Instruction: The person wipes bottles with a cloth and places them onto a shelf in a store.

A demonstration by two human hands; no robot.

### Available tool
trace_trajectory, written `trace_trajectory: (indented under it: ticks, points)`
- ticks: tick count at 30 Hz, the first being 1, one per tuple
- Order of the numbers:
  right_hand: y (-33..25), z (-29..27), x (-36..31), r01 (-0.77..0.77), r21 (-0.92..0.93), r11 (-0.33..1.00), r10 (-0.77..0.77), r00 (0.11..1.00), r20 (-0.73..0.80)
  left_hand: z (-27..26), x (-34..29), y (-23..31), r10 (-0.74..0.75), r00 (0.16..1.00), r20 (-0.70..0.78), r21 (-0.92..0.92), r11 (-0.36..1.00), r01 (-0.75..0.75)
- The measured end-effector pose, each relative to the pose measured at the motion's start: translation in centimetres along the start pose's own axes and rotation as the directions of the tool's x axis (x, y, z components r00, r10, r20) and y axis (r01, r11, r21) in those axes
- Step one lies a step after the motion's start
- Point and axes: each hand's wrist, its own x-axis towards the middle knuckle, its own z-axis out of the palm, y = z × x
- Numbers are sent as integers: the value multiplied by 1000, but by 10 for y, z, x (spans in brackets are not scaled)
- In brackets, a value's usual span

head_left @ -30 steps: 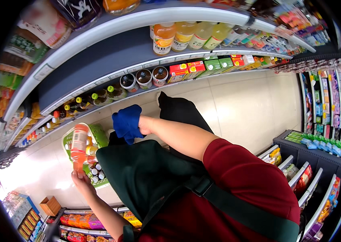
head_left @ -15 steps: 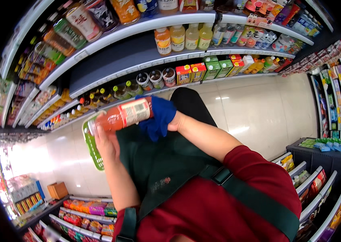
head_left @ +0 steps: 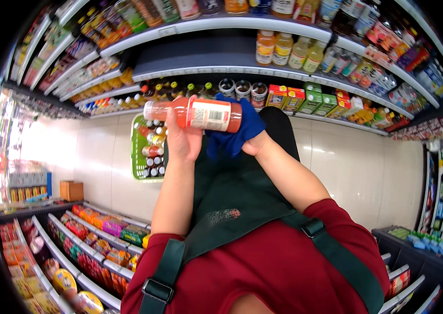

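A bottle of reddish-orange drink (head_left: 213, 116) lies nearly level in front of my chest, its cap end to the left and its cream label with a barcode facing up. My left hand (head_left: 184, 140) is closed around it near the neck. At the base end, my right hand (head_left: 256, 143) grips a blue cloth (head_left: 238, 137), which is pressed against the bottle's bottom and underside. The right fingers are mostly hidden by the cloth.
Left of my legs, a green basket (head_left: 136, 157) on the tiled floor holds several bottles. Ahead stands a drinks shelf (head_left: 195, 69) with bottles and cartons, and a wide gap on its middle level. Snack shelves (head_left: 93, 255) stand behind at lower left. A brown box (head_left: 71, 190) sits at far left.
The view has shifted, bringing more of the basket and its bottles into sight. The bottle has gone from tilted to nearly level. Both hands keep their hold on bottle and cloth.
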Motion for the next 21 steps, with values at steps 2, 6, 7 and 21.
trace_trajectory:
  ticks: [2, 6, 7, 21]
  points:
    - [6, 5, 2, 8, -81, 997, -12, 999, -46, -2, -4, 4, -1, 1000, -15, -3, 1000, 1]
    - [17, 10, 2, -28, -154, 988, 11, 994, -108, -11, -11, 4, -15, 1000, -18, -10, 1000, 15]
    - [19, 6, 2, -57, -176, 983, 26, 984, -176, -16, -14, 1, -14, 1000, -20, -5, 1000, 14]
    - [-33, -1, 2, 373, -782, -499, 31, 910, 414, -94, -34, -31, -414, 910, -15, -185, 895, 405]
